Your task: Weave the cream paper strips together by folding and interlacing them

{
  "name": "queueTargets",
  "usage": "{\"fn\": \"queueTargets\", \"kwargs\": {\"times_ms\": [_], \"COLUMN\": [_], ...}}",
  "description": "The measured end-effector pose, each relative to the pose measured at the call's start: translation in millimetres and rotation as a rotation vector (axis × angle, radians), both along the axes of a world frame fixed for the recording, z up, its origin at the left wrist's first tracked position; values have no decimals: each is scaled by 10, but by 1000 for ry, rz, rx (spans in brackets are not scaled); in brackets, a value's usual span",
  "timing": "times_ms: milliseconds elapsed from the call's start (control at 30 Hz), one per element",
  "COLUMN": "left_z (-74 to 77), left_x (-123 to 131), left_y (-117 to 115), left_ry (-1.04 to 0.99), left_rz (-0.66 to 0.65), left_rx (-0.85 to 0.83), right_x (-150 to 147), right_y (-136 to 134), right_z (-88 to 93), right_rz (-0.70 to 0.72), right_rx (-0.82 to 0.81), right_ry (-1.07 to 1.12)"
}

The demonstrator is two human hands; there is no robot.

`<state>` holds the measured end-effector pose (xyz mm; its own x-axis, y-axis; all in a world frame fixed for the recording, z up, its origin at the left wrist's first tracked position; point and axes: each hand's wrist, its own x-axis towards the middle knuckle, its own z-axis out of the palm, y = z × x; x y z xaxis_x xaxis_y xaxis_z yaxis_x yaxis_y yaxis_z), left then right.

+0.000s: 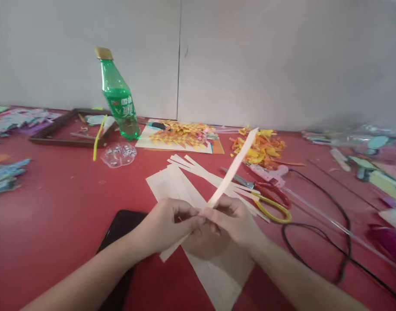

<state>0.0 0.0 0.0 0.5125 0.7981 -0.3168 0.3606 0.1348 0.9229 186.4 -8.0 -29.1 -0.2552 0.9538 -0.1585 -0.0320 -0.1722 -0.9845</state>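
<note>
A narrow cream paper strip (235,166) is pinched between my two hands, its long end slanting up to the right. My left hand (167,224) closes thumb and fingers on the strip's lower part, and a short end sticks out below toward the lower left. Right beside it, my right hand (235,218) grips the strip with thumb and fingertips together. Under both hands lies a larger cream paper sheet (213,276). Several cut paper strips (198,168) fan out behind the hands. Scissors with red and yellow handles (275,209) rest on them at the right.
A pink glue gun (270,172) with a black cord (345,216) lies right. A green bottle (120,101) stands tilted in view at the back, near a bead case (118,155) and a brown frame (63,140). Orange-yellow paper scraps (265,149) and a black phone (120,229) lie about.
</note>
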Motion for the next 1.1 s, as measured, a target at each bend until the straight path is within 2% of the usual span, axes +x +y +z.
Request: {"fn": "queueTargets", "kwargs": {"times_ms": [200, 467, 667, 833, 1100], "left_z": [-9, -30, -45, -46, -8], "left_x": [-42, -52, -55, -59, -63], "left_y": [-17, 2, -7, -16, -10], "left_ry": [10, 18, 24, 30, -70], "left_rz": [-20, -25, -42, -32, -54], "left_rx": [30, 39, 48, 92, 101], "right_x": [21, 22, 18, -4, 33], "right_y": [8, 22, 5, -11, 33], "right_z": [-40, -48, -60, -52, -54], "right_rz": [-19, -27, 21, 51, -34], "right_rx": [-21, -44, -26, 0, -16], "right_ry": [107, 118, 153, 97, 228]}}
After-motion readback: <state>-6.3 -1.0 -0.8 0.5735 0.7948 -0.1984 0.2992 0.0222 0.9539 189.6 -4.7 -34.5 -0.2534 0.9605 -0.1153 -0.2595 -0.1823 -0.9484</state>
